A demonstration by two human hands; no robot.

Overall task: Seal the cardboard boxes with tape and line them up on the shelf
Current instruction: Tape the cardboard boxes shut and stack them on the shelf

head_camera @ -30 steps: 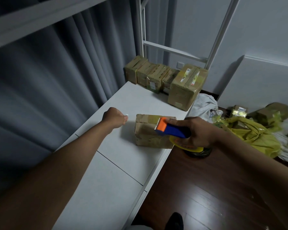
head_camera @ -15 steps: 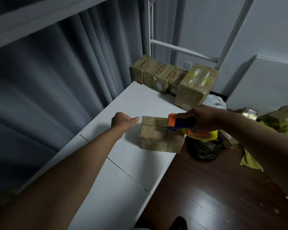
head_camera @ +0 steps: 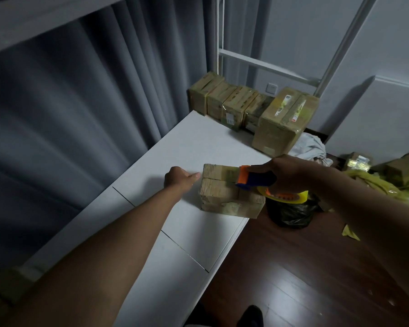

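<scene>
A small cardboard box (head_camera: 222,197) lies near the right edge of the white shelf (head_camera: 187,147). My right hand (head_camera: 291,173) grips a blue and orange tape dispenser (head_camera: 255,179) with a yellow tape roll (head_camera: 286,197), its orange head resting on the box top. My left hand (head_camera: 181,178) presses against the box's left side, thumb touching its top corner and fingers curled underneath. A row of taped boxes (head_camera: 224,103) stands at the shelf's far end, with a larger taped box (head_camera: 283,121) at the right.
Grey curtains (head_camera: 69,109) hang behind the shelf on the left. A black bag (head_camera: 291,214) sits on the dark wood floor under the dispenser. More boxes (head_camera: 359,160) and yellow wrapping (head_camera: 383,187) lie on the floor at right. A white frame post (head_camera: 335,53) rises behind the boxes.
My left hand moved right from the bare shelf to the box's side. My right hand lifted the dispenser from beside the box onto its top.
</scene>
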